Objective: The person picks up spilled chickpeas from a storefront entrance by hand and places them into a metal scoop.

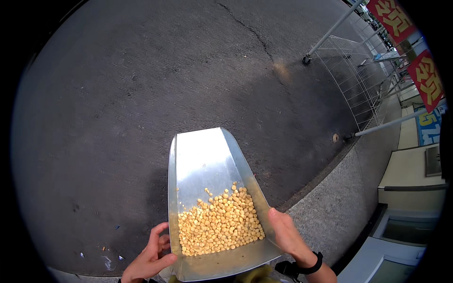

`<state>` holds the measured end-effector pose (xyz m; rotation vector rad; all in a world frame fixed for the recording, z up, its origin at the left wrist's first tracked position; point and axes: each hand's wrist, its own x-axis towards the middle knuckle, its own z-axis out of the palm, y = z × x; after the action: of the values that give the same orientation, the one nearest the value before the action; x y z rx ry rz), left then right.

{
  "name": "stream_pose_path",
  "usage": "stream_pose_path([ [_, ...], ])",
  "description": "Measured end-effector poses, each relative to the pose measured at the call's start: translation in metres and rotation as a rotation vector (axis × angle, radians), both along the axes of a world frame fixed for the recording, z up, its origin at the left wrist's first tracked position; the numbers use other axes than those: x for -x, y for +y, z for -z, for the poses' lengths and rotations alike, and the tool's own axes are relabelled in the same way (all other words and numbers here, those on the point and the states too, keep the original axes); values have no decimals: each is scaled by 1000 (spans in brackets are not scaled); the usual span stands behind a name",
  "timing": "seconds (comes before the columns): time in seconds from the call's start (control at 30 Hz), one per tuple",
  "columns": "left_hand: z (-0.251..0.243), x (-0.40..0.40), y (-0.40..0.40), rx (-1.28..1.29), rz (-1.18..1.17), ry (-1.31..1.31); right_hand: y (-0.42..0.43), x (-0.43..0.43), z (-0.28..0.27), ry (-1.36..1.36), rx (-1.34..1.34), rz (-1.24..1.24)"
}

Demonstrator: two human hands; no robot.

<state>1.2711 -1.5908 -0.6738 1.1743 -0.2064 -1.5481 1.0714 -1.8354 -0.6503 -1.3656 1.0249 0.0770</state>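
Observation:
A shiny sheet-metal scoop tray [203, 152], open at its far end, is held in front of my body over the pavement. Many small, round, yellowish beans or kernels [223, 223] lie heaped at its near end, with a few loose ones farther up the bare metal. My left hand [150, 256] grips the near left wall, thumb on the rim and fingers against the outside. On the right wall, my right hand [290, 235] has its thumb along the rim; its other fingers are hidden beneath. A black band circles my right wrist.
Dark asphalt [116, 106] with a crack and small litter surrounds the tray. A concrete kerb [318, 198] runs along the right. Beyond it stand a wheeled white wire rack [347, 78], red signs with writing [426, 79], and a building wall with a door [393, 261].

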Motion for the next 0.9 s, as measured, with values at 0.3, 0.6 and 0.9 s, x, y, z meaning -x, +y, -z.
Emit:
stream_pose_path([
  [0.3,6,-6,-1,-67,90,18,0,-5,-10,-2,3,58],
  [0.6,7,-7,-2,-66,57,67,-6,-1,-4,7,129,-73],
  [0.9,10,-7,1,-57,16,40,-6,-6,3,11,78,-82],
])
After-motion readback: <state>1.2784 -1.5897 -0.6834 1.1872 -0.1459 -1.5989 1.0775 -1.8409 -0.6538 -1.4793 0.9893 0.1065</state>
